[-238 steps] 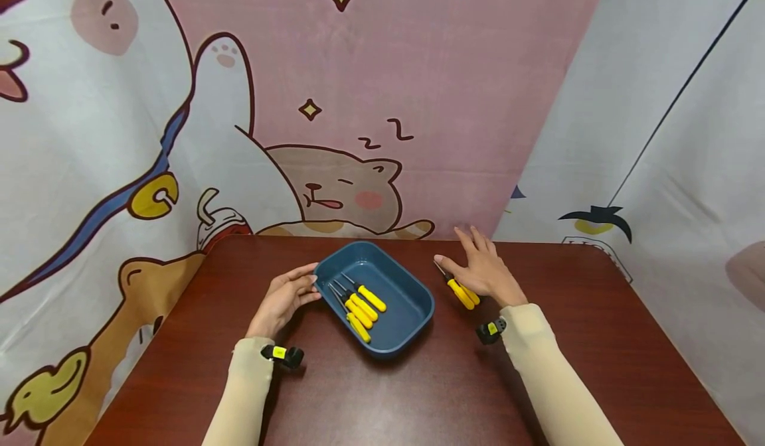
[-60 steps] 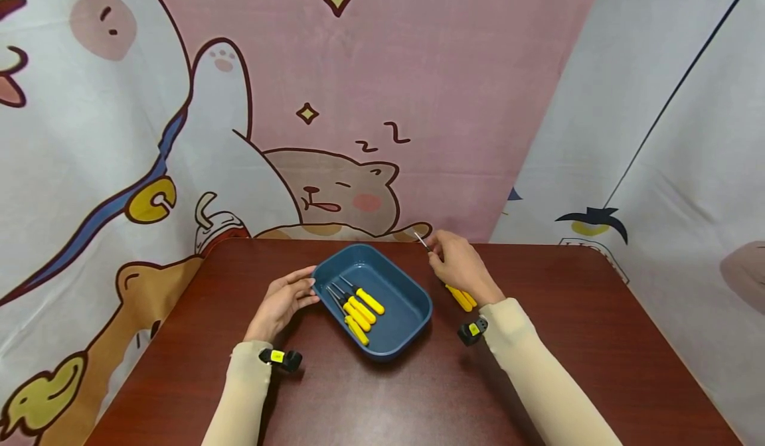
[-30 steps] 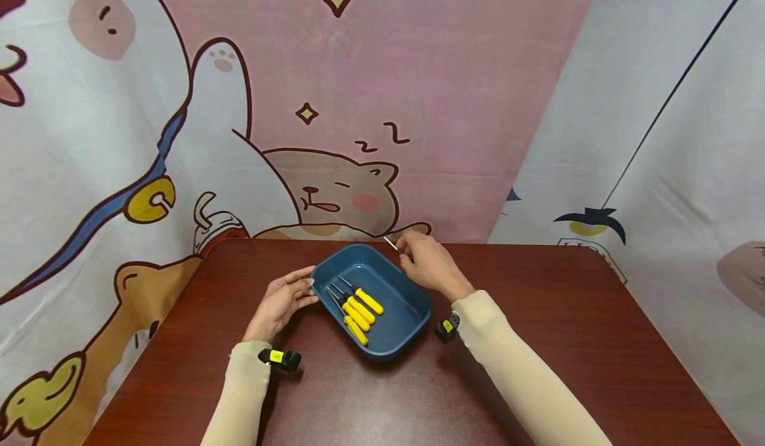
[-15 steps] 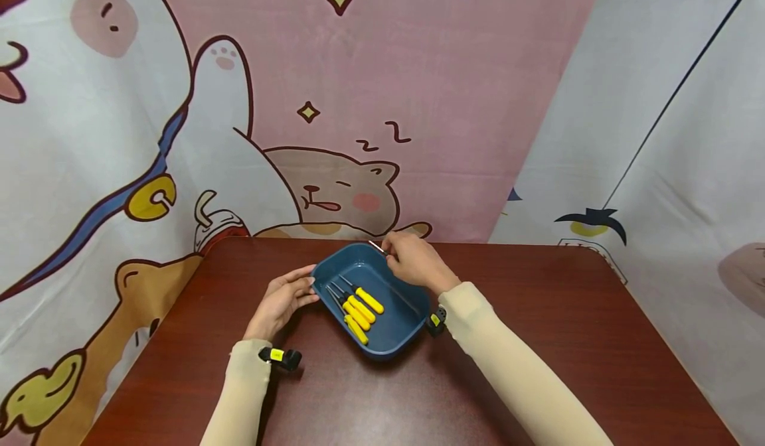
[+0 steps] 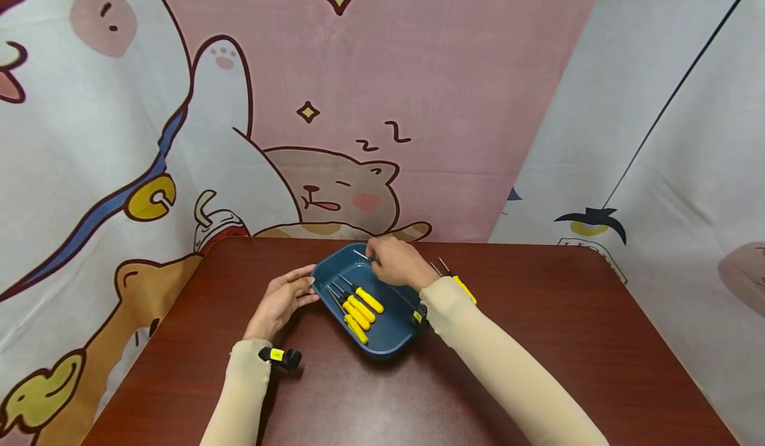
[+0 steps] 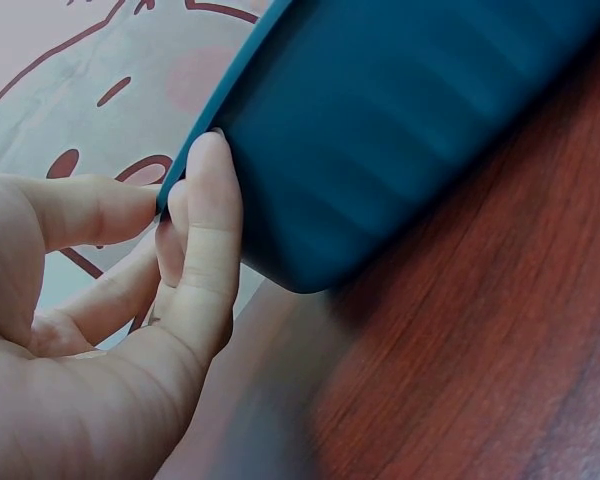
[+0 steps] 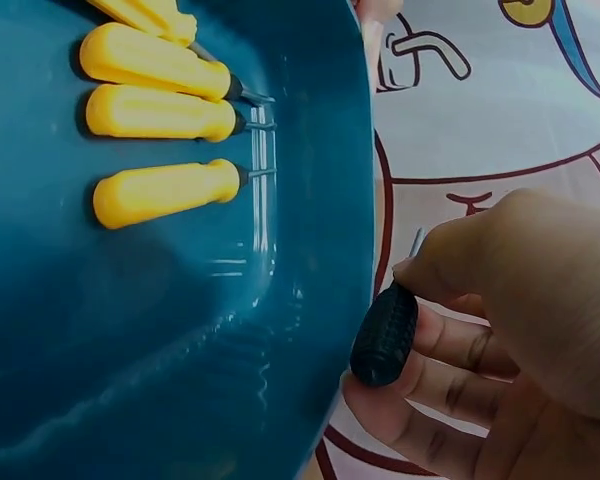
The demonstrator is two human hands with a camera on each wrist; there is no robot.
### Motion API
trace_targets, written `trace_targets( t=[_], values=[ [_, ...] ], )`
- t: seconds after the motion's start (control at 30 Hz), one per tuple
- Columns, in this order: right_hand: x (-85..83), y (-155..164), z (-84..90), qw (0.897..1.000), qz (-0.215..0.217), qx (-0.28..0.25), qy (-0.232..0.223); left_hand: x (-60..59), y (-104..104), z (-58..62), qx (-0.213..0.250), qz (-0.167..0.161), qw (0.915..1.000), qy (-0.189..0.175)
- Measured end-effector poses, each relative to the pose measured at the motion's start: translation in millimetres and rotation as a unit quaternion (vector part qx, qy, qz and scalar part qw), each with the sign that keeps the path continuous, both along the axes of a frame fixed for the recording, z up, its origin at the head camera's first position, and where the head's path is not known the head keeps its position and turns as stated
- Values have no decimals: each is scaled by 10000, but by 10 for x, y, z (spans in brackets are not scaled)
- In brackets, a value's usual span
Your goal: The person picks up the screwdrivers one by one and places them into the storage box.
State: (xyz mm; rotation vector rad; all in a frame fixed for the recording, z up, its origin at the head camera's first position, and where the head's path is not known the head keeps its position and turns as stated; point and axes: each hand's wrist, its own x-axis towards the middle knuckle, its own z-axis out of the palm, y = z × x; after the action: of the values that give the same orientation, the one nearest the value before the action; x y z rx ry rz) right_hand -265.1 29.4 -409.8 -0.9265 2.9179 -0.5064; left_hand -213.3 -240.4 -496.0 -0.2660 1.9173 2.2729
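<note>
A dark blue tray [image 5: 412,316] lies on the brown table and holds several yellow-handled screwdrivers [image 5: 360,306], side by side in its left half. My left hand [image 5: 306,287] holds the tray's left rim; in the left wrist view the thumb and fingers [image 6: 212,215] pinch the wall of the tray [image 6: 400,130]. My right hand [image 5: 378,260] hovers over the tray's far end and grips a screwdriver, whose thin metal shaft [image 5: 360,255] points left. In the right wrist view the fingers curl round its black grip [image 7: 385,335] above the tray rim [image 7: 355,200], beside the yellow handles [image 7: 160,190].
More yellow screwdrivers [image 5: 463,289] lie on the table just right of the tray, partly behind my right forearm. A cartoon-print cloth [image 5: 335,167] hangs behind the table, and a white cloth [image 5: 657,167] hangs at the right. Small black and yellow clips [image 5: 281,356] sit at both wrists.
My right hand has carried one screwdriver leftward from the table's right side to above the tray's far end, uncovering the screwdrivers left on the table. The left hand and tray have stayed put.
</note>
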Motion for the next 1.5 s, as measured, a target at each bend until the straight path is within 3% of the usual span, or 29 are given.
trace_targets(
  t=[0.53,0.97,1.5],
  values=[
    [-72,-213,-106,9980,29,601,-197,2,-11,-6,4,-47,10000,56],
    [-94,-345,-196,9948,137,886,-491,-2,-4,-10,200,-64,9997,153],
    [-144,-481,-299,9892,81,1181,-865,-11,-11,-9,67,-69,9999,131]
  ],
)
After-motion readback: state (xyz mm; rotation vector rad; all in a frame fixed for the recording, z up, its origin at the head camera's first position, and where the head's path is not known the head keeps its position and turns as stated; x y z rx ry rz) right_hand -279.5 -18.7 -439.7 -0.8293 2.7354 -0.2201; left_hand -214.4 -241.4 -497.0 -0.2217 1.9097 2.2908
